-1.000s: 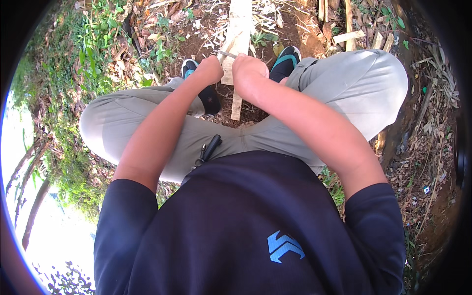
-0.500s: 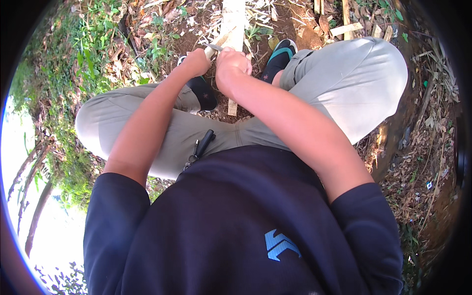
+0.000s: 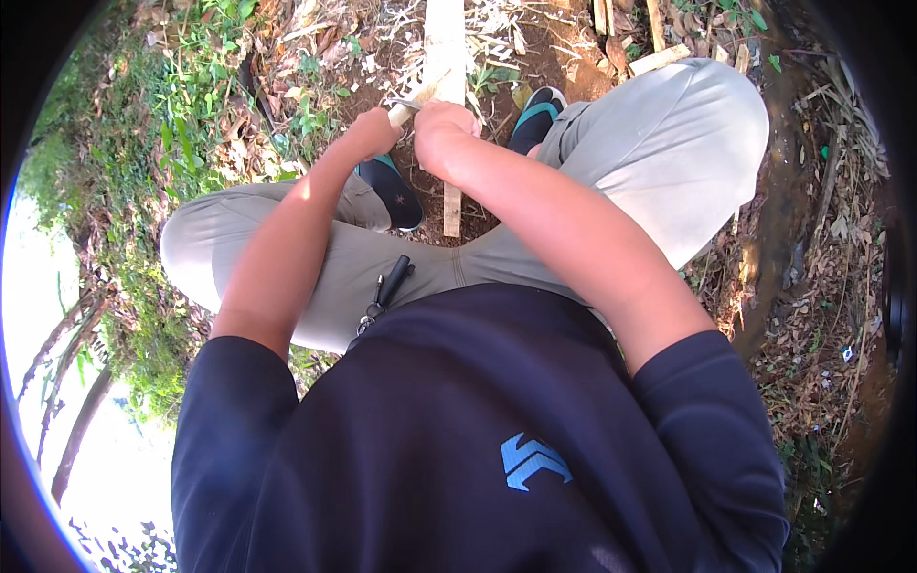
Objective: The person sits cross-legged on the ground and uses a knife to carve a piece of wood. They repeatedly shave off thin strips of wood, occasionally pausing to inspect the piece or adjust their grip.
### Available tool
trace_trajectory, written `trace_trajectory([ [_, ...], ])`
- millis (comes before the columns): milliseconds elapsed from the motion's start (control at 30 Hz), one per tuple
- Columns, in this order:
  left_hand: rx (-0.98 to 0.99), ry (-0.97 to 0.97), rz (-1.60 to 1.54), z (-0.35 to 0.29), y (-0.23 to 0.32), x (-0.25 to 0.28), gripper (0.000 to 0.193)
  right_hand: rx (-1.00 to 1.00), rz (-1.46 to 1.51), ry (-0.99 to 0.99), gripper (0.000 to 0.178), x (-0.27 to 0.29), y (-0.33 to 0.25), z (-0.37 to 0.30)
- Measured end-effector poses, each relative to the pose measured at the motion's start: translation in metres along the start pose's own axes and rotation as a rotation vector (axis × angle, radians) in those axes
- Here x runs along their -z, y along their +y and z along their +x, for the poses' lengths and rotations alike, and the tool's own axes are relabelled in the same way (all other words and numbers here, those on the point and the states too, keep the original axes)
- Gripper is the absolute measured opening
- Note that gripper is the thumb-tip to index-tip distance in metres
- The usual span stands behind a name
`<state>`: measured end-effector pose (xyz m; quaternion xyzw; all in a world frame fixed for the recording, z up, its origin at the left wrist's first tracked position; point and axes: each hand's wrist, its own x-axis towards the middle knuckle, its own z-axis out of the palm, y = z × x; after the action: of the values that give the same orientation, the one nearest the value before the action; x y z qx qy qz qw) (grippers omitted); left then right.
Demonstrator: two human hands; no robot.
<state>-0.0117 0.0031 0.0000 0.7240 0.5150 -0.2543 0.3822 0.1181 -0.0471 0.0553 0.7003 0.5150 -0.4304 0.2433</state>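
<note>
My left hand is closed around a pale wooden stick, whose bare end slants up and to the right. Close beside it, my right hand is closed on a knife; the handle is hidden inside the fist. The thin grey knife blade points left and lies across the stick, between the two hands. Beneath the hands a long pale wooden board runs away from me along the ground, and its near end shows below my right hand.
My dark shoes stand on either side of the board. Wood shavings and dry leaves litter the soil. Several cut wood pieces lie at the far right, with green plants on the left. A black key fob rests on my lap.
The whole view has shifted slightly, so the ground and board sit a little lower. Both hands keep their grips, and the blade still lies across the stick.
</note>
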Motion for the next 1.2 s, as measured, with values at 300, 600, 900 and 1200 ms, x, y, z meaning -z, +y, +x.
trace_trajectory([
  [300, -0.078, 0.179, -0.271, -0.034, 0.026, 0.019, 0.035, 0.130, 0.106, 0.049, 0.027, -0.016, 0.051, -0.006],
  [600, -0.091, 0.213, -0.282, -0.039, 0.010, 0.003, 0.043, 0.130, 0.148, -0.006, 0.028, -0.029, 0.044, -0.026],
  [900, -0.042, 0.244, -0.169, -0.044, 0.056, 0.003, 0.047, -0.083, 0.076, -0.042, 0.028, -0.007, 0.042, -0.042],
  [1200, -0.121, 0.302, -0.199, -0.049, 0.061, -0.003, 0.045, -0.039, 0.057, -0.129, 0.032, 0.001, 0.039, -0.033],
])
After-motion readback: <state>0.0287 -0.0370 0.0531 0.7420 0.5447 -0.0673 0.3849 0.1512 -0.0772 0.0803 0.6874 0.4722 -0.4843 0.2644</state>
